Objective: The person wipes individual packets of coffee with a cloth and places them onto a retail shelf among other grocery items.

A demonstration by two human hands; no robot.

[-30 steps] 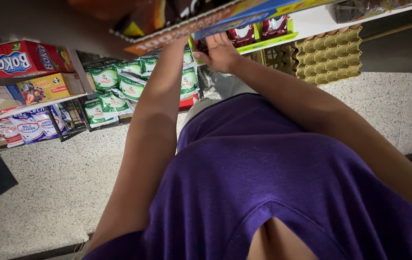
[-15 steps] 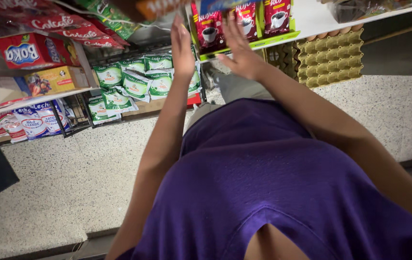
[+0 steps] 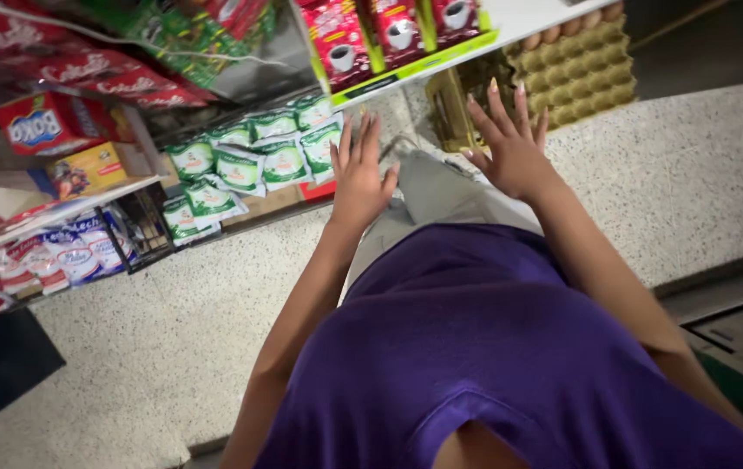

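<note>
The left hand [image 3: 358, 178] and right hand [image 3: 510, 143] hover empty with fingers spread and released, just short of the green-and-white packets [image 3: 259, 156] on the low shelf and the egg trays [image 3: 575, 69], with bare speckled floor [image 3: 128, 330] open on both sides.

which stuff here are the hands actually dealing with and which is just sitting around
In hand:
- left hand, open, holding nothing, nearest the green and white pouches
- right hand, open, holding nothing, in front of the egg trays

Just lying about:
- red coffee packets in the green shelf tray
- red box
- yellow box
- speckled floor
</note>
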